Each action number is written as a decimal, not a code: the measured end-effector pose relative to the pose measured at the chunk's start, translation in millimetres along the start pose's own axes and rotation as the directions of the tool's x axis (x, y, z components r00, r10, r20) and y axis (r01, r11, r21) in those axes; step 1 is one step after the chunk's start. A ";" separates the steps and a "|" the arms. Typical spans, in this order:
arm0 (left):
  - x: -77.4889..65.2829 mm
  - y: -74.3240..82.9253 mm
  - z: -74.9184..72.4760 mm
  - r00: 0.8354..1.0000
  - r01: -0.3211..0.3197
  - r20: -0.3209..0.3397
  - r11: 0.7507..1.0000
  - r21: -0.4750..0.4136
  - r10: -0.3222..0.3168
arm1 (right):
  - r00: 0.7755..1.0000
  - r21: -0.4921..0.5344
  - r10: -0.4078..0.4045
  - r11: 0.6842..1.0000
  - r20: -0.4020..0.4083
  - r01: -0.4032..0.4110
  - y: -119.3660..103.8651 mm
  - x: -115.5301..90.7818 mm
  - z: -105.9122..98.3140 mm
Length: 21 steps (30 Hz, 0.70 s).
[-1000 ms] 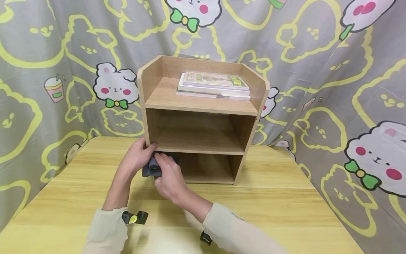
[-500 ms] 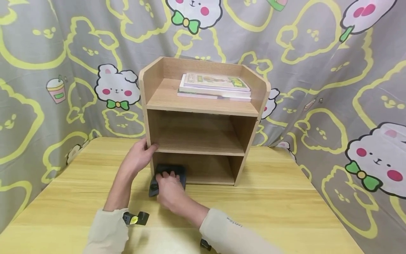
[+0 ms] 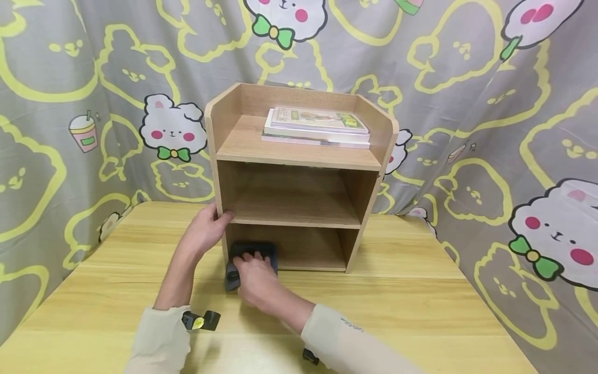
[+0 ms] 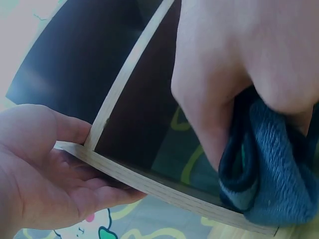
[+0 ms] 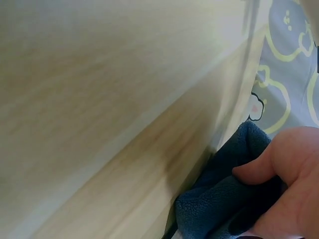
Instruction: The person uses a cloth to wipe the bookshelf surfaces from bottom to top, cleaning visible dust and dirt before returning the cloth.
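A small wooden bookshelf (image 3: 289, 221) stands on the table. Its left side panel is pinched by my left hand (image 3: 204, 231), at the height of the middle board; in the left wrist view the thumb lies inside the panel (image 4: 164, 188) and the fingers outside. My right hand (image 3: 256, 278) grips a folded dark blue-grey cloth (image 3: 231, 283) at the front left of the lowest compartment. In the right wrist view the thumb presses on the fuzzy cloth (image 5: 214, 199). Part of the cloth is hidden under the right hand.
Several books (image 3: 317, 127) lie stacked on the bookshelf's top. Light wood tabletop (image 3: 397, 311) surrounds the shelf. A grey curtain (image 3: 448, 104) with cartoon prints hangs behind and at both sides.
My right hand has brought the cloth down from under the middle board to the bottom board, then slightly right. My left hand keeps its hold on the side panel.
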<state>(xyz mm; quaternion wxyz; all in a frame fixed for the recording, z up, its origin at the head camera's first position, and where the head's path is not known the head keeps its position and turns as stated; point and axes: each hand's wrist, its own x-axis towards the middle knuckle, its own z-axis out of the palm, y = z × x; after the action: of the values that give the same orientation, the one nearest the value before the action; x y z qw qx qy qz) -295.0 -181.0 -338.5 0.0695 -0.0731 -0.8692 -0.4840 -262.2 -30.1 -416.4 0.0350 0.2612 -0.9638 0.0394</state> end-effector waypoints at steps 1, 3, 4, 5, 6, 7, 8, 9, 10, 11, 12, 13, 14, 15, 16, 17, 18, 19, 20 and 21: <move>0.0 -0.1 -0.3 1.000 0.000 -0.001 1.000 -0.001 0.000 | 1.000 0.000 0.000 1.000 0.006 0.000 1.5 -0.9 -0.5; -0.1 -0.1 -0.9 1.000 0.001 0.000 1.000 0.003 -0.001 | 1.000 -0.005 -0.002 1.000 0.008 0.002 5.0 -2.4 -0.9; 0.0 -0.1 -1.1 1.000 0.001 -0.001 1.000 0.004 -0.001 | 1.000 -0.008 -0.004 1.000 0.006 0.004 6.7 -3.3 -0.7; 0.0 -0.1 -1.3 1.000 0.001 0.000 1.000 0.004 -0.001 | 1.000 -0.010 -0.005 1.000 0.007 0.005 8.3 -4.2 -0.5; -0.1 0.0 -1.6 1.000 0.001 0.001 1.000 0.004 -0.001 | 1.000 -0.009 -0.005 1.000 0.006 0.006 9.9 -4.8 -0.1; 0.0 -0.2 -1.4 1.000 0.000 0.002 1.000 0.006 0.000 | 1.000 -0.006 -0.005 1.000 0.003 0.005 11.7 -5.7 0.5; 0.0 -0.3 -1.3 1.000 0.001 0.002 1.000 0.011 -0.001 | 1.000 0.000 -0.005 1.000 0.001 0.005 13.6 -6.3 0.9; 0.2 -0.4 -1.2 1.000 0.001 0.002 1.000 0.012 -0.001 | 1.000 0.005 -0.004 1.000 0.003 0.004 15.2 -7.0 1.0; 0.3 -0.5 -1.2 1.000 0.001 0.002 1.000 0.012 -0.001 | 1.000 0.016 -0.002 1.000 0.005 0.002 16.7 -7.8 0.4; 0.2 -0.5 -1.2 1.000 0.001 0.003 1.000 0.010 -0.001 | 1.000 0.031 0.002 1.000 0.007 -0.002 18.6 -8.5 -0.1; 0.3 -0.4 -1.3 1.000 0.001 0.004 1.000 0.010 -0.001 | 1.000 0.045 0.004 0.999 0.006 -0.005 20.7 -9.2 -0.3; 0.3 -0.4 -1.4 1.000 0.001 0.006 1.000 0.008 -0.001 | 1.000 0.058 0.005 0.998 0.008 -0.005 23.0 -10.5 -1.1; 0.0 -0.3 -1.6 1.000 0.002 0.007 1.000 0.007 -0.002 | 1.000 0.072 0.004 0.997 0.007 -0.005 25.5 -11.8 -1.8; -0.2 -0.2 -1.7 1.000 0.002 0.009 1.000 0.004 -0.002 | 1.000 0.089 0.004 0.996 0.006 -0.005 28.3 -13.3 -2.6; -0.4 -0.2 -1.8 1.000 0.002 0.010 1.000 0.002 -0.002 | 1.000 0.108 0.003 0.994 0.002 -0.003 31.4 -15.0 -3.2; -0.7 -0.1 -1.8 1.000 0.002 0.012 1.000 0.001 -0.002 | 1.000 0.123 0.002 0.992 -0.003 -0.002 34.9 -16.6 -3.3; -0.7 0.0 -1.7 1.000 0.002 0.013 1.000 0.002 -0.002 | 1.000 0.137 0.000 0.991 -0.009 0.001 38.7 -18.3 -3.3; -0.7 0.3 -1.5 1.000 0.002 0.015 1.000 0.001 -0.002 | 1.000 0.155 0.002 0.988 -0.013 0.000 42.4 -20.5 -3.8; -0.6 0.4 -1.2 1.000 0.001 0.016 1.000 0.000 -0.001 | 1.000 0.169 0.007 0.986 -0.015 -0.004 46.0 -22.4 -4.1; -0.5 0.6 -1.1 1.000 0.001 0.019 1.000 -0.003 0.000 | 1.000 0.182 0.011 0.983 -0.013 -0.009 49.4 -24.4 -4.5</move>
<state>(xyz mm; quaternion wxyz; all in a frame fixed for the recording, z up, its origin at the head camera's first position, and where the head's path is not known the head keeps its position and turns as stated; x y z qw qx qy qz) -294.3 -181.6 -337.5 0.0611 -0.0775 -0.8692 -0.4844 -265.9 25.2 -416.9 0.0174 0.2581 -0.9573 0.1292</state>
